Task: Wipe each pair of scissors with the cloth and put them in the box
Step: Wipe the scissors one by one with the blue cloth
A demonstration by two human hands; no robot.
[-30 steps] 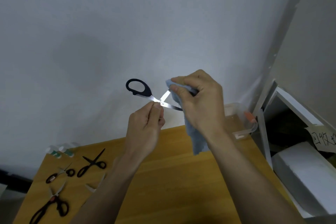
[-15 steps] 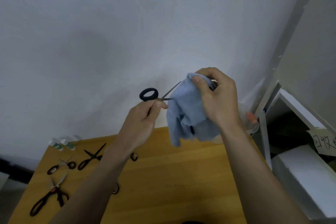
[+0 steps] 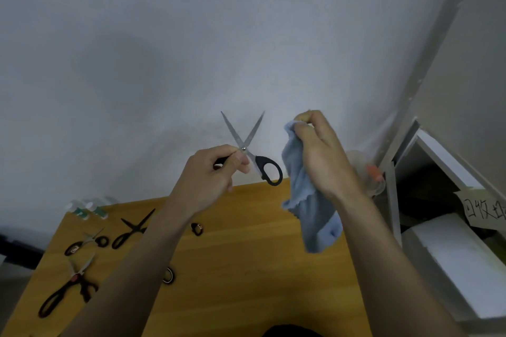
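A: One counter (image 3: 246,268), wood-topped, set against a pale wall. Right hand (image 3: 320,156) raised over its far right corner, fingers bunched around a blue cloth (image 3: 309,216) that hangs down.

B: Left hand (image 3: 208,180)?

A: Pinching the black-handled scissors (image 3: 246,145) at the pivot, one handle loop inside the fist. Blades spread wide, tips up, just beside the cloth and not touching it.

B: The box (image 3: 367,172)?

A: Clear plastic, far right corner, mostly hidden behind the right wrist. Smallest: three more scissors (image 3: 65,290) along the left edge.
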